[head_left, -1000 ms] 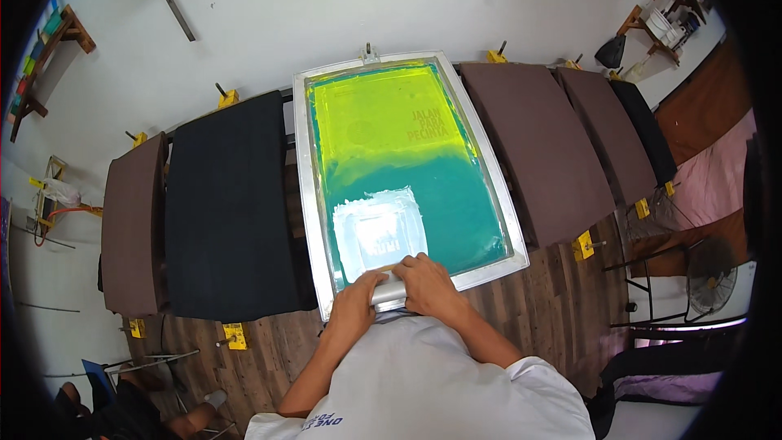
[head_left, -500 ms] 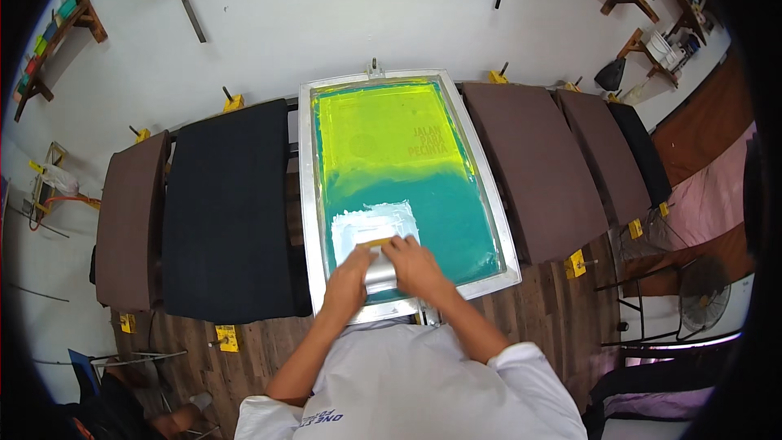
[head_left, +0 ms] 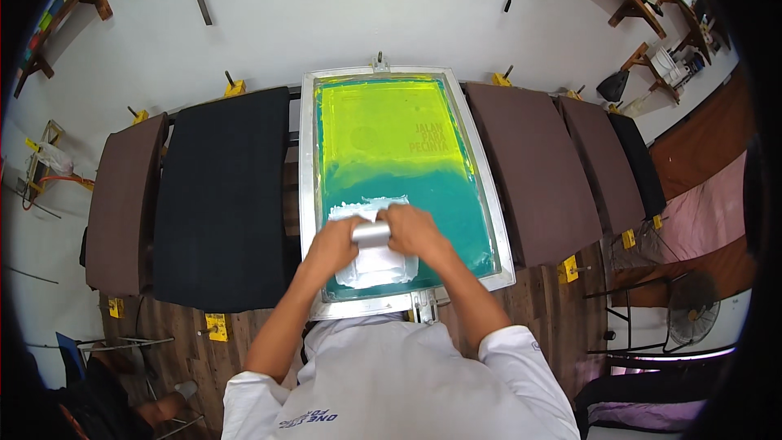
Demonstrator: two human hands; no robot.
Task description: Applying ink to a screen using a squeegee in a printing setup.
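Both of my hands grip a silver-handled squeegee point(head_left: 371, 231), one at each end of its bar. My left hand point(head_left: 331, 246) is closed on the left end, my right hand point(head_left: 413, 232) on the right end. The squeegee stands over white ink point(head_left: 376, 266) spread in a roughly square patch on a screen printing mesh point(head_left: 456, 220). The mesh is teal at the near part and yellow-green at the far part, with small lettering at the right. A silver metal frame point(head_left: 489, 187) surrounds it. My hands hide the squeegee's blade.
Left of the screen lie a black padded board point(head_left: 224, 195) and a brown one point(head_left: 126, 204). More brown boards point(head_left: 529, 171) stand at the right, with yellow clamps point(head_left: 568, 269) along the edges. A fan point(head_left: 692, 310) stands at the lower right. Another person's leg point(head_left: 159, 407) shows at the lower left.
The squeegee, with both hands on it, has moved away from me across the white ink and its bar has tipped. White ink now shows on its near side. The view has shifted slightly.
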